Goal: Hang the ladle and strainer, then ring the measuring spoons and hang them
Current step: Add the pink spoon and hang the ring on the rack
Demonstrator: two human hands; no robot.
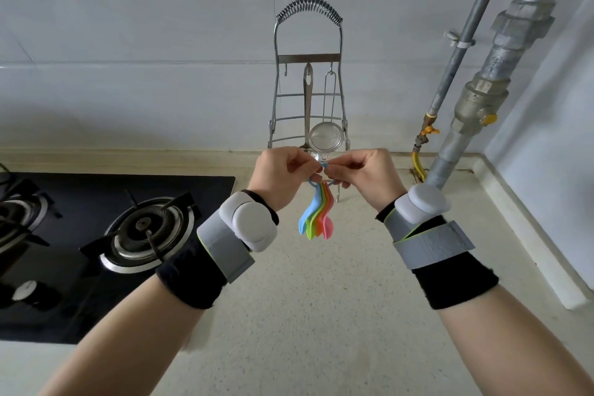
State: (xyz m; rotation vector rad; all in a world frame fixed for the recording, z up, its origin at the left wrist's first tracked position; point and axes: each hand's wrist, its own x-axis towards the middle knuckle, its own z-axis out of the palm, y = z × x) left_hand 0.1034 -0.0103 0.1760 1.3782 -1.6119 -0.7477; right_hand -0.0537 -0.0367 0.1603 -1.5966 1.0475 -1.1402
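The left hand (283, 170) and right hand (360, 170) are both pinching the small blue plastic ring (316, 177), closing it; the coloured plastic measuring spoons (316, 219) are dangling below. The steel ladle (308, 96) and mesh strainer (325, 137) are hanging on the chrome wire rack (308, 58). Next, the ring probably needs lifting onto the free left hook (285, 69). A black gas hob (135, 228) is sitting well apart.

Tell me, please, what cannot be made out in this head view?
- Ring clasp, shut or open: hidden by the fingertips of the left hand and right hand.
- Ladle bowl: behind the hands.
- Measuring spoons: size marks too small.
- Gas hob: left part cut off by the frame edge.
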